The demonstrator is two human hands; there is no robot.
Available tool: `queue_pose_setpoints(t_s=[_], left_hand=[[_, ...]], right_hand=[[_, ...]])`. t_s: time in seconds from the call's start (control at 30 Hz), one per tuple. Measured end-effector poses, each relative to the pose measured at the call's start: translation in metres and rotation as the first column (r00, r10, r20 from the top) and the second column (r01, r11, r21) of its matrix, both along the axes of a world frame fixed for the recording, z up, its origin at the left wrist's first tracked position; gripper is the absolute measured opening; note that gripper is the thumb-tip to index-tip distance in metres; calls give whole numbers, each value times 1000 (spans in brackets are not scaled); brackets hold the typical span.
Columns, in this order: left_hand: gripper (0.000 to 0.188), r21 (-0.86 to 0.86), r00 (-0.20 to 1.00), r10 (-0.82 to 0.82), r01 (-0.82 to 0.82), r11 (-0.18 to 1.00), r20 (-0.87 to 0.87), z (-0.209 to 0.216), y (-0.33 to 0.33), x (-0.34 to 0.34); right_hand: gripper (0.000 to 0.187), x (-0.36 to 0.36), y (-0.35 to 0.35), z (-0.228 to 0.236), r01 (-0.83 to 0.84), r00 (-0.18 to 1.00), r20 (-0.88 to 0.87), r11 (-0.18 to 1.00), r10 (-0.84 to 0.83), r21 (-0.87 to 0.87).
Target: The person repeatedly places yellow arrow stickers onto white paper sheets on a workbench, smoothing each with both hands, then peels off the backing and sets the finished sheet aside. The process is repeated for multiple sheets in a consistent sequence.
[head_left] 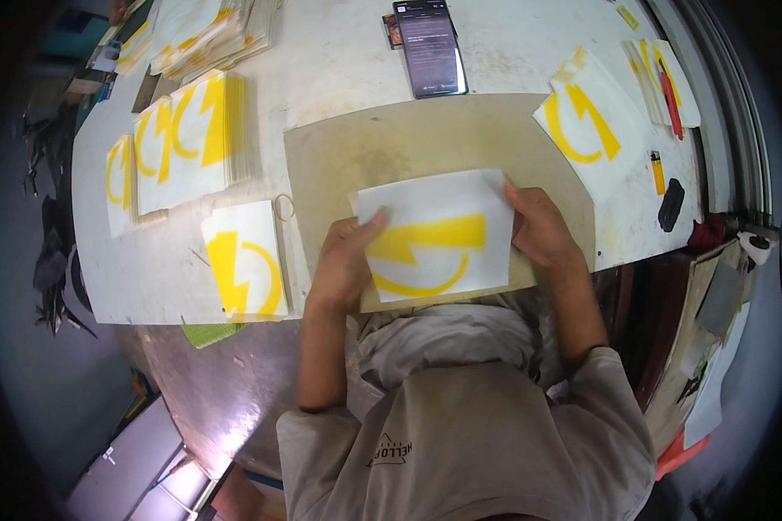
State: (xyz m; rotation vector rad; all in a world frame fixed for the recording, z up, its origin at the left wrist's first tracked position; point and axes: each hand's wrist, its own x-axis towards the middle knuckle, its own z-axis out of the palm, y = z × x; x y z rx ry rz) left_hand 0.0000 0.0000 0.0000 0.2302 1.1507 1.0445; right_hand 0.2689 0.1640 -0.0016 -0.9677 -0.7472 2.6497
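Observation:
Between my two hands is a white sheet of paper [487, 269] printed with a yellow shape; whether it is one sheet or a thin stack I cannot tell. My left hand [343, 256] grips its left edge, thumb on top. At the upper right corner, my right hand [543, 227] pinches the paper with the thumb near the edge. The sheet lies over a brownish-grey board [339, 156] at the table's front edge. Left of my left hand rests a small pile of similar printed paper [254, 227], with a rubber band [284, 207] beside it.
Tall stacks of printed sheets [204, 130] stand at the left, with more paper [213, 30] behind. A phone [430, 48] lies beyond the board. On the right are loose printed sheets [595, 122], a red pen [671, 100], a yellow lighter [657, 172] and a black object [670, 205].

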Motion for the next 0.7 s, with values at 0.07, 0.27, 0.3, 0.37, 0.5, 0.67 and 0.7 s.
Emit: queue_pose_setpoints(t_s=[0.07, 0.27, 0.3, 0.37, 0.5, 0.67, 0.7], left_hand=[[82, 154, 976, 127, -154, 976, 175, -5, -2, -3], [80, 602, 994, 37, 35, 798, -107, 2, 0, -3], [83, 602, 923, 56, 202, 773, -381, 6, 1, -2], [83, 345, 926, 126, 5, 938, -356, 15, 8, 12], [75, 367, 636, 407, -203, 908, -656, 10, 4, 41], [46, 521, -194, 632, 415, 745, -750, -6, -19, 60], [39, 476, -164, 639, 536, 698, -752, -1, -21, 67]], right_hand=[[70, 1, -4, 7, 37, 945, -327, 997, -15, 61], [50, 4, -18, 14, -172, 979, 199, 649, 32, 741], [47, 2, -18, 12, -113, 982, 185, 697, -29, 708], [41, -5, -18, 5, 14, 975, 164, 774, -151, 633], [34, -11, -16, 5, -20, 940, 281, 790, -194, 613], [32, -9, -16, -2, -54, 948, 268, 744, -171, 667], [33, -10, -18, -1, -37, 945, 269, 754, -187, 656]])
